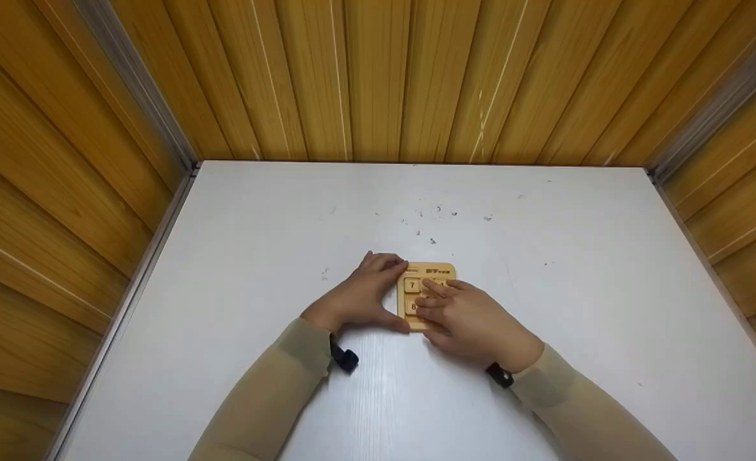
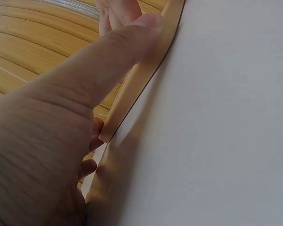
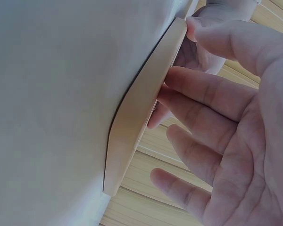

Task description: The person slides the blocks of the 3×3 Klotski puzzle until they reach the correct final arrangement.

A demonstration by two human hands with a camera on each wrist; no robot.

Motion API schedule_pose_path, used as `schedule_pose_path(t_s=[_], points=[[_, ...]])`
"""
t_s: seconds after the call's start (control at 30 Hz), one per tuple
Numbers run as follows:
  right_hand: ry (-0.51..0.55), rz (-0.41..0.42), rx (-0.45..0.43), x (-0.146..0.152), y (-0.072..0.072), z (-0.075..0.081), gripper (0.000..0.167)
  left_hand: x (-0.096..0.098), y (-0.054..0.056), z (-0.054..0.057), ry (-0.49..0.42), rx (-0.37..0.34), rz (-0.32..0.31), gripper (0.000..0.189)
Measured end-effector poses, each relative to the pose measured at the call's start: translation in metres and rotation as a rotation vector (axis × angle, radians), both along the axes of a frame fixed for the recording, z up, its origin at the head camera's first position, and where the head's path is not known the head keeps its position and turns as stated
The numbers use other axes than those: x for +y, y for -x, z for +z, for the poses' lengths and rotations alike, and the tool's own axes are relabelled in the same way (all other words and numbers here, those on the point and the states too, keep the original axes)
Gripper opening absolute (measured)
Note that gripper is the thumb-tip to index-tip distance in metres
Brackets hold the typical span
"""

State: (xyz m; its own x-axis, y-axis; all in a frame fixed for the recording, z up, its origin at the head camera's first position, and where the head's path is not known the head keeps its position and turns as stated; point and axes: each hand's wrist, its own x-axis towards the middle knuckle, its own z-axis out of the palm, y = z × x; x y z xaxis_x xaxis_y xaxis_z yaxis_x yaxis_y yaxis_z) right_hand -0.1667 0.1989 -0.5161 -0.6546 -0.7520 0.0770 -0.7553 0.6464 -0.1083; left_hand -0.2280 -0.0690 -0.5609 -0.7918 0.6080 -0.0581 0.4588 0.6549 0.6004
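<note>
A small yellow wooden number sliding puzzle (image 1: 439,266) lies flat on the white table, with tiles marked 7 (image 1: 412,285) and 8 (image 1: 411,307) showing on its left side. My left hand (image 1: 364,296) holds the puzzle by its left side, thumb at the near corner and fingers at the far one. In the left wrist view that thumb presses on the frame's edge (image 2: 140,77). My right hand (image 1: 477,320) lies over the right half, its fairly straight fingertips on the tiles. Several tiles are hidden beneath it. The right wrist view shows those fingers (image 3: 212,96) spread at the puzzle's edge (image 3: 137,110).
The white table (image 1: 275,218) spreads around the puzzle, with small dark scuffs (image 1: 433,241) beyond it. Wood-patterned walls (image 1: 378,83) enclose the back and both sides. Dark straps (image 1: 345,360) sit on both wrists.
</note>
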Motion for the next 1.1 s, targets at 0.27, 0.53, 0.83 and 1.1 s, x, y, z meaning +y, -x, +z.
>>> schedule_pose_path(t_s=[0.27, 0.53, 0.83, 1.1], points=[[-0.008, -0.002, -0.012, 0.0007, -0.0027, 0.0010, 0.039, 0.0000, -0.0003, -0.0001, 0.002, -0.020, 0.010, 0.140], [-0.024, 0.006, -0.008, 0.0003, -0.0036, 0.0013, 0.039, 0.0004, -0.0016, 0.0006, 0.005, -0.022, 0.016, 0.141], [-0.024, 0.042, 0.032, 0.0003, -0.0034, -0.0003, 0.033, 0.0006, -0.0011, -0.0003, 0.008, -0.004, 0.012, 0.140], [0.015, 0.072, 0.049, 0.0007, -0.0039, 0.0031, 0.028, 0.0005, -0.0006, -0.0019, 0.000, -0.017, 0.017, 0.139]])
